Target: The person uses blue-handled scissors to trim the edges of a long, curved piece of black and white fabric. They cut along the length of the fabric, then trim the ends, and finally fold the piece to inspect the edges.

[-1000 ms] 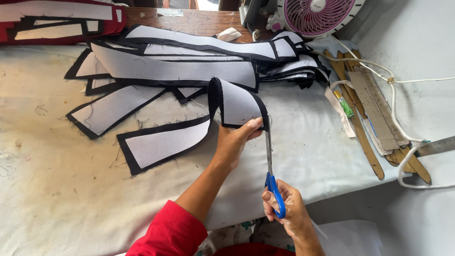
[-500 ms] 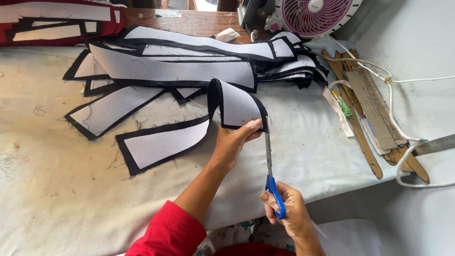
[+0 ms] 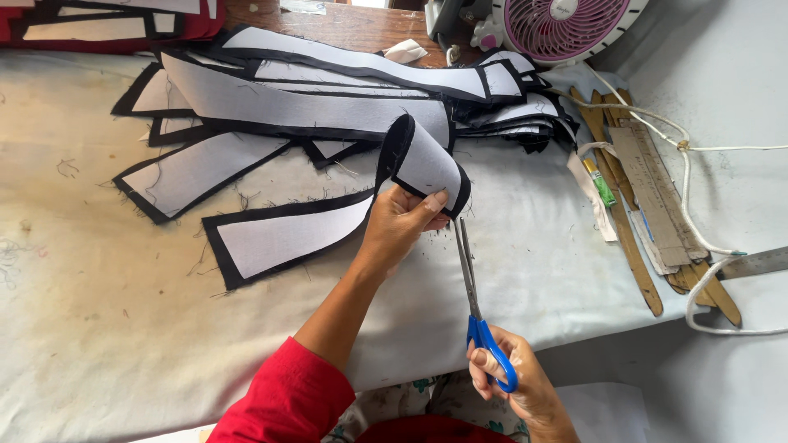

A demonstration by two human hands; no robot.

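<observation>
Fingers of left hand pinching curled black-edged white fabric strip above worktop, unchanged; right hand closed around blue-handled scissors, blades apparently nearly shut, trimming ongoing.

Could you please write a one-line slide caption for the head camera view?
Left hand lifts a black-edged white fabric strip while right hand points blue-handled scissors at its edge.

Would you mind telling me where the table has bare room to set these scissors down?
The cloth-covered table is bare at the near left, between the bent fabric strip and the left hand. A smaller bare patch lies between the scissors and the wooden sticks. The far side is crowded with stacked fabric strips.
</observation>
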